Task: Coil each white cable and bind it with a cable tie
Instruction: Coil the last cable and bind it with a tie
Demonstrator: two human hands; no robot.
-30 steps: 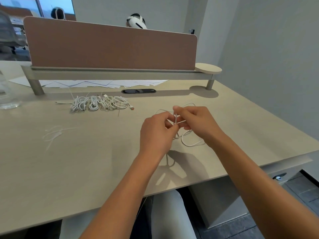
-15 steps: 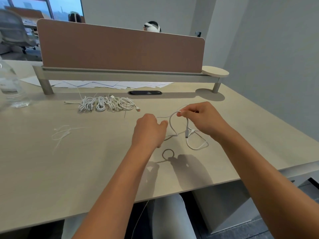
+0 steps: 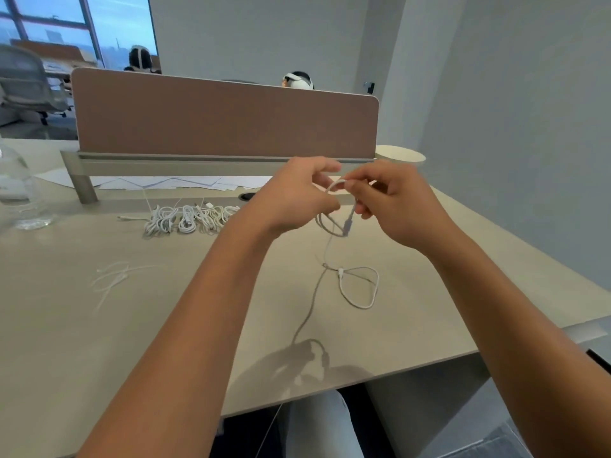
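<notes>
Both hands are raised above the desk with a white cable (image 3: 358, 304) between them. My right hand (image 3: 391, 204) pinches a small loop of the cable near its plug. My left hand (image 3: 297, 201) grips the same cable just to the left. From the hands the cable hangs down to the desk, where its tail lies in a loop. A row of several coiled white cables (image 3: 190, 219) lies at the back left. Loose white cable ties (image 3: 115, 276) lie at the left.
A brown divider panel (image 3: 224, 120) closes the back of the beige desk (image 3: 99, 358), with papers (image 3: 185, 183) under its rail. A clear water bottle (image 3: 20, 193) stands at the far left. The desk's front edge runs close to my body; a grey wall is right.
Both hands have risen off the desk and come closer together, lifting the cable so it hangs down. The head has tilted up, showing more of the room.
</notes>
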